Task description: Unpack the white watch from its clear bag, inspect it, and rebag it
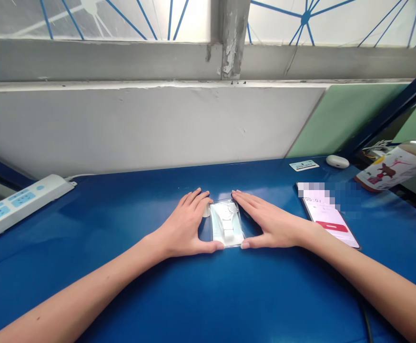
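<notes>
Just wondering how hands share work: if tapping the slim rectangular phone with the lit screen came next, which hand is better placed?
Likely the right hand: its wrist appears beside the phone. The left hand is farther, across the small clear plastic packet.

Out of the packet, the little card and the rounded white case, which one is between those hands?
The clear packet with white contents, flanked by the left hand and right hand; the little card and rounded white case lie farther back.
</notes>
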{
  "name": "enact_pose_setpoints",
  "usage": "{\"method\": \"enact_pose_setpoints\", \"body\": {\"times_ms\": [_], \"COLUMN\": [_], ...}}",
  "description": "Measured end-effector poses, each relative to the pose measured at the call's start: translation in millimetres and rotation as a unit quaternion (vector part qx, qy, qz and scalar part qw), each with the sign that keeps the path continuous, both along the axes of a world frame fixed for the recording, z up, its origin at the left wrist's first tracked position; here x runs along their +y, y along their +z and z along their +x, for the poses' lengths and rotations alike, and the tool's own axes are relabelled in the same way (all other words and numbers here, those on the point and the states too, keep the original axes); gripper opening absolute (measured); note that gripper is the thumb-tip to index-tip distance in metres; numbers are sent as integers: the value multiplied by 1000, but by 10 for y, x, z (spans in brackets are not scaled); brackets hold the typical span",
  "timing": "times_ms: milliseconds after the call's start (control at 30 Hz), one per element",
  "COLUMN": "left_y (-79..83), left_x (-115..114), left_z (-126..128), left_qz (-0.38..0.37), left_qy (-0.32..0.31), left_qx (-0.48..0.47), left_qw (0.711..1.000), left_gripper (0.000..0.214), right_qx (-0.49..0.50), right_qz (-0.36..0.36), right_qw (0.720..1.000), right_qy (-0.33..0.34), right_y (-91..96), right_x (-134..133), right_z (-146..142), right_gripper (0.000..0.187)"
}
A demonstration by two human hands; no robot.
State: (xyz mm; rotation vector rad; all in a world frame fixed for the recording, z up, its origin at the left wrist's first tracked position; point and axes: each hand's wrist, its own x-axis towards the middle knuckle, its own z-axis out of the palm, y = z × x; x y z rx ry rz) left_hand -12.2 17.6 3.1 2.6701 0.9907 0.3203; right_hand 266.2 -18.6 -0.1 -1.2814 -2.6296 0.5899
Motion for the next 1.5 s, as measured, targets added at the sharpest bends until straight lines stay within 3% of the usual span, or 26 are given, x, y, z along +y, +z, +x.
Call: {"method": "enact_pose_setpoints", "body": {"times_ms": [200, 500, 833, 933, 1100, 1233, 1300, 1400, 1500], "left_y": [-1, 35, 1, -13, -34, -30, -21, -8, -6], "left_x": [-6, -16, -13, -17, -7, -3, -3, -2, -5], "left_z": [0, 0, -10, -20, -36, -31, -26, -24, -31], "left_qz": [-4, -19, -8, 1, -2, 1, 7, 8, 9], "left_qy": [-1, -7, -9, -11, 2, 15, 0, -19, -25], "left_qx": [-8, 32, 57, 48, 14, 20, 26, 30, 33], "left_qw": [1000, 999, 998, 999, 1000, 1000, 1000, 999, 999], "left_gripper": [95, 115, 109, 98, 59, 49, 65, 91, 89], "right_qx": [10, 2, -31, -17, 14, 56, 72, 59, 32], "right_qz": [5, 4, -6, 36, 120, 121, 114, 94, 70], "right_qw": [1000, 1000, 999, 998, 991, 990, 990, 993, 997], "right_qy": [0, -1, -29, -41, -58, -48, -47, -42, -27], "right_y": [-13, -21, 111, 140, 186, 169, 137, 82, 40], "right_x": [7, 14, -60, -104, -122, -86, -63, -33, -11], "right_z": [17, 24, -19, -13, 11, 23, 43, 94, 140], "right_gripper": [115, 117, 114, 94, 31, 18, 27, 65, 77]}}
